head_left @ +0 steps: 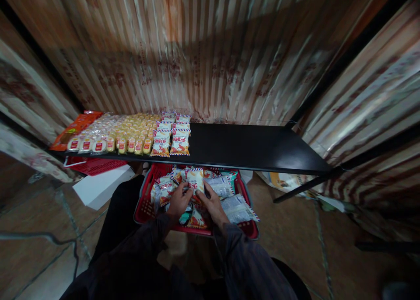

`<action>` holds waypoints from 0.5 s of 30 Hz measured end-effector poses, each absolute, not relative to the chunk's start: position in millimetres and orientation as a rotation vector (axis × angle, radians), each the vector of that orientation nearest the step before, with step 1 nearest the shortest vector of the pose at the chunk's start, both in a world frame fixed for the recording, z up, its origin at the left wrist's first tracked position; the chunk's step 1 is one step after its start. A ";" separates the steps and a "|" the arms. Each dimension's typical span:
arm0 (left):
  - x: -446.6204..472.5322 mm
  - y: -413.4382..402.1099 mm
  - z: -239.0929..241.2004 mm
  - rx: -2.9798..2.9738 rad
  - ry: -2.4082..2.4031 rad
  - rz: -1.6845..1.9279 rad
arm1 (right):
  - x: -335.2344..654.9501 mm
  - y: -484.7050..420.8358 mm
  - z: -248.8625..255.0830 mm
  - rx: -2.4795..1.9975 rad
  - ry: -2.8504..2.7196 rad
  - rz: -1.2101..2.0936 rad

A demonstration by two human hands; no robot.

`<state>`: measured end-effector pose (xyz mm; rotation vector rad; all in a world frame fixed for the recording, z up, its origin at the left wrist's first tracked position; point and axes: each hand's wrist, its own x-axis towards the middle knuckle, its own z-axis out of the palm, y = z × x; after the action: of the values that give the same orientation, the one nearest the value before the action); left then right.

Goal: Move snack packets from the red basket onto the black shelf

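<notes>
Item: snack packet [196, 179] in red basket [144, 208], left hand [179, 200] and right hand [211, 204] each pinching a lower corner; best held lightly, kept level

Far end of the red basket [141, 212] disappears under the black shelf [256, 148], so what's stacked back there is anyone's guess. Print on the striped packet [195, 179] is too small to read. The left hand [179, 202] and right hand [212, 205] cover whatever lies beneath, and their grip is unclear.
</notes>
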<state>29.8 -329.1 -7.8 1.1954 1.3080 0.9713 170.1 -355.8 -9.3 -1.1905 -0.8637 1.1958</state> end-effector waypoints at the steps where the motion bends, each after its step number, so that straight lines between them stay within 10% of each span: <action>1: 31.1 -328.6 -6.1 1.191 1.308 0.964 | 171.1 -356.1 -9.7 -1.200 -0.869 1.187; 15: 37.3 -313.2 2.8 1.120 1.229 0.958 | 167.1 -349.5 0.8 -1.173 -1.043 1.159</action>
<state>37.3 -313.2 2.8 1.1200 1.2294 0.9582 167.1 -349.5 0.8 -1.1734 -1.0433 1.1595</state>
